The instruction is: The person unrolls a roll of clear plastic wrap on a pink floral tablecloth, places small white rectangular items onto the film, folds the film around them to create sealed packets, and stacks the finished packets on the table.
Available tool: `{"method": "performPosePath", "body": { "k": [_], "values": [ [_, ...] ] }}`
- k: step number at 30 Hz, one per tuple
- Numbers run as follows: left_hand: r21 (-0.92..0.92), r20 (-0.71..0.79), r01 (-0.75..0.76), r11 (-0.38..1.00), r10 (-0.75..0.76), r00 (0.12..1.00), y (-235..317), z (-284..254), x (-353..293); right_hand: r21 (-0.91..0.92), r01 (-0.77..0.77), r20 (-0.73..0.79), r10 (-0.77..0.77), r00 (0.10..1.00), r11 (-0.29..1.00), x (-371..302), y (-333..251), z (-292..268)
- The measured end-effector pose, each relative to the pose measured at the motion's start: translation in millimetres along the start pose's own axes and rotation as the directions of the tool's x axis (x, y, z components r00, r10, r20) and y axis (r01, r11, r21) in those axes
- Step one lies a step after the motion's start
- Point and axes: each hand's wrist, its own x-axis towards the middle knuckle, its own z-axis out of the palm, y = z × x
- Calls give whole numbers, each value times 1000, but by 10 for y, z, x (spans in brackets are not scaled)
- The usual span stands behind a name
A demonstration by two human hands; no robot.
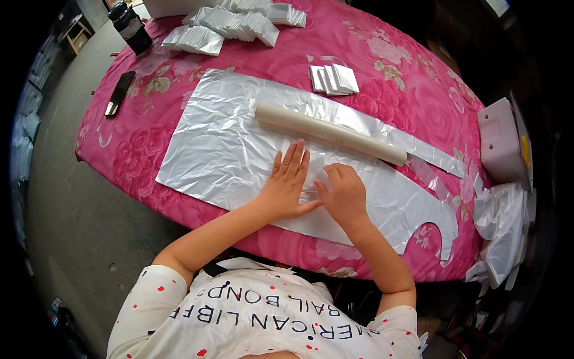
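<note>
A sheet of thin, crinkled silvery-white plastic (209, 131) lies spread on the table, with a rounded cut-out and strap-like strips at its right end. My left hand (286, 185) rests flat on it, fingers stretched out and thumb pointing right. Just to the right, my right hand (344, 194) is curled over the plastic, thumb and fingertips drawn close together; whatever they pinch is too thin to make out. Beyond both hands a pale, smooth tube (329, 133) lies slantwise across the sheet, and neither hand touches it.
The table has a pink floral cloth (143, 158). A small stack of folded plastic packets (333, 79) lies past the tube, with several larger piles (239, 27) farther back. At left are a phone (120, 93) and dark jar (130, 29); at right, a pale bin (501, 140) and plastic bags (502, 230).
</note>
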Motion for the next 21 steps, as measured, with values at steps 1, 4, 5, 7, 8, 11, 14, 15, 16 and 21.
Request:
{"method": "performPosePath", "body": {
  "k": [1,4,5,7,8,11,14,15,16,21],
  "values": [
    [-21,-25,-2,1000,1,1000,8,-83,-48,9,106,-61,-106,993,994,2,29,31],
    [-457,69,161,875,-146,987,2,-474,-394,-81,335,-51,-340,939,939,219,-56,154],
    [-616,245,317,721,-208,947,10,-617,-538,-5,291,59,-291,955,957,248,-3,289],
    [-702,503,591,398,-311,807,14,-789,-929,16,257,74,-257,964,966,248,-103,433],
    [-666,617,697,267,-328,715,-31,-820,-1133,23,240,83,-241,967,971,238,-184,490],
    [-504,785,861,-64,-450,426,-24,-900,-1560,184,188,168,-220,961,965,1,-626,562],
    [-592,752,746,-307,-544,373,33,-824,-1817,355,229,256,-330,909,906,-309,-1131,683],
    [-626,740,683,-376,-564,368,49,-804,-1852,420,255,278,-391,877,871,-412,-1256,737],
    [-624,731,694,-360,-583,355,48,-792,-1873,542,250,276,-451,849,802,-472,-1359,750],
    [-347,678,873,342,-551,486,-15,-984,-1693,452,447,194,-575,795,772,-343,-1391,467]
  ]
}}
